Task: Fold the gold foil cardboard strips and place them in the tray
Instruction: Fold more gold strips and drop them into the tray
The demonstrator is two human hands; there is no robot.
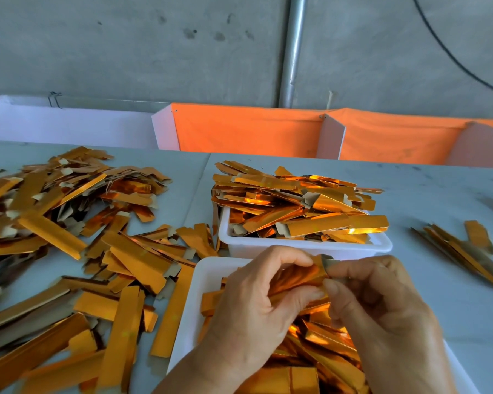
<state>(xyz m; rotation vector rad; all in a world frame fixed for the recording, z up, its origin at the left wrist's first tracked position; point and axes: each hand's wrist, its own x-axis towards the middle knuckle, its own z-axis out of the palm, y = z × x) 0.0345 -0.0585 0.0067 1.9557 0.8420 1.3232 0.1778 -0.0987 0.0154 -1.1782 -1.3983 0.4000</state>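
Both hands hold one gold foil cardboard strip (298, 275) over the near white tray (202, 282). My left hand (256, 305) grips the strip between curled fingers and thumb. My right hand (379, 302) pinches its right end with thumb and fingertips. The near tray holds several folded gold strips (325, 342). Behind it a second white tray (305, 245) is heaped with folded gold strips (299, 206).
A large loose pile of flat gold strips (69, 237) covers the grey table on the left. A few more gold strips (464, 251) lie at the right. Orange and white partition panels (248, 129) stand along the table's far edge, with a concrete wall behind.
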